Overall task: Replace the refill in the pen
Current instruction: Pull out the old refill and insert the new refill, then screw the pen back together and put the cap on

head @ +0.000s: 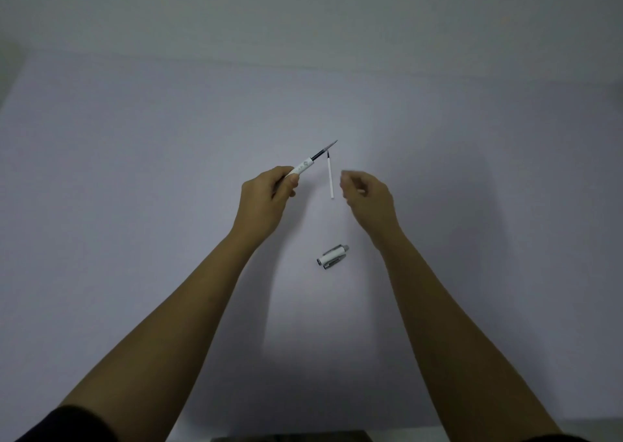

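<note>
Between the hands only the refill (330, 178) and cap (332, 255) interrupt the table (135, 172).

I see the pen (305, 166), a white barrel with a dark refill sticking out of its far end to a grey pointed tip, tilted up and to the right. Its near end sits in my left hand's grip. Just right of the pen's tip lies a second refill (330, 178), a thin white tube with a dark tip, nearly straight along the table, tip end away from me. The cap (332, 255), white with a grey clip, lies nearer to me than the pen, tilted.
</note>
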